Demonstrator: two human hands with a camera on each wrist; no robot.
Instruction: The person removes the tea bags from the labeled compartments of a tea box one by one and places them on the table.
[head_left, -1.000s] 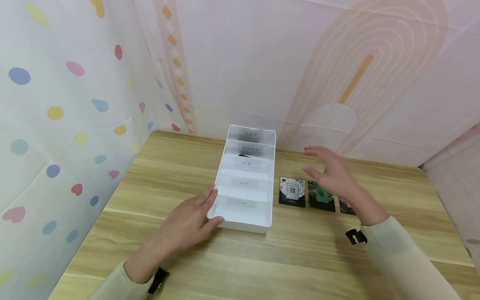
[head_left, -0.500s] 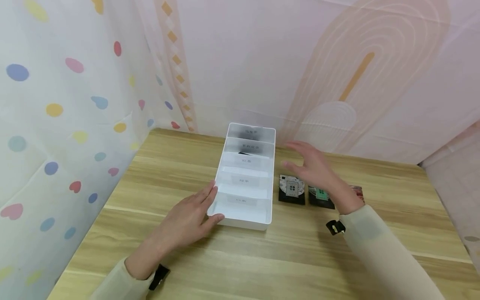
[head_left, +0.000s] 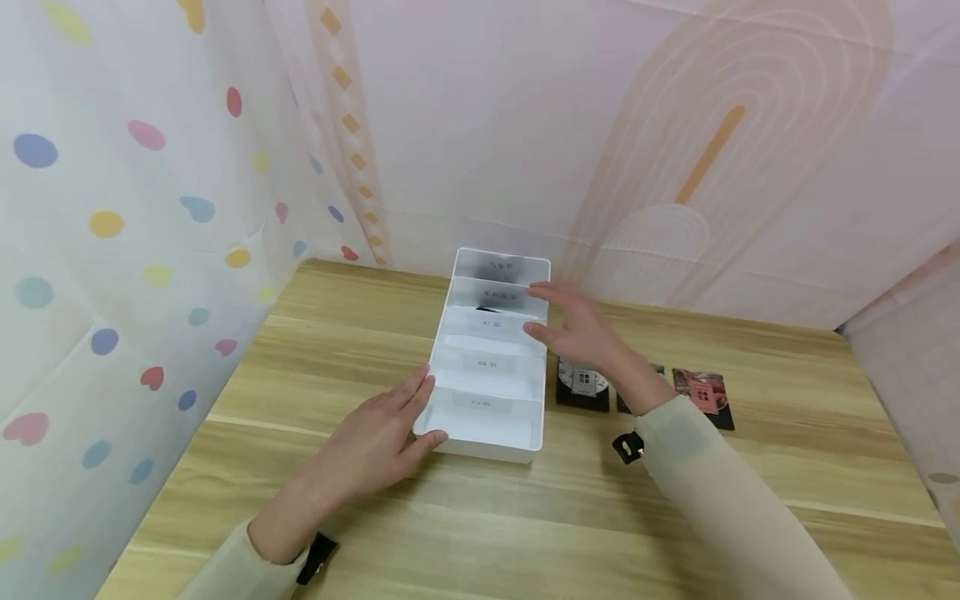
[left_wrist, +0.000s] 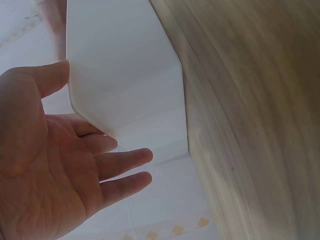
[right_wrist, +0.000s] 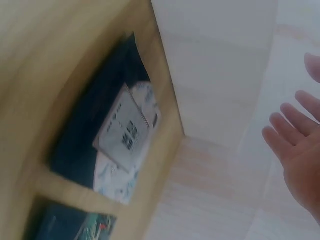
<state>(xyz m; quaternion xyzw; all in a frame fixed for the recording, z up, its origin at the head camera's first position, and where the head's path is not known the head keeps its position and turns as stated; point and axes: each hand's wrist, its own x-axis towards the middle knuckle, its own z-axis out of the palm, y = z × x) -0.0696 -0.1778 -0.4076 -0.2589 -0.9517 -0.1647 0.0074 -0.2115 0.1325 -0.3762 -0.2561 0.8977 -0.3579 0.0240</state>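
Note:
A long white divided box (head_left: 487, 452) lies on the table, with labelled partitions across it. My left hand (head_left: 371, 442) rests against its near left corner, thumb at the rim and fingers extended along the side. In the left wrist view, these fingers are mostly straight beside the white wall (left_wrist: 125, 75). My right hand (head_left: 585, 333) hovers over the box's right edge, fingertips above the middle compartments and holding nothing. Right of the box lie flat packets: a black-and-white one (right_wrist: 122, 130), a green-and-black one (right_wrist: 75, 222) partly hidden by my right arm, and a red-and-black one (head_left: 703, 398).
A dark edge (head_left: 489, 310) of something shows inside the box's second compartment from the back. Behind the wooden table (head_left: 480, 533) hangs a pink patterned curtain (head_left: 465, 125). A dotted curtain (head_left: 150, 333) borders the left side.
My right hand has moved left from above the packets to over the box, uncovering the red packet. My left hand stays at the box corner.

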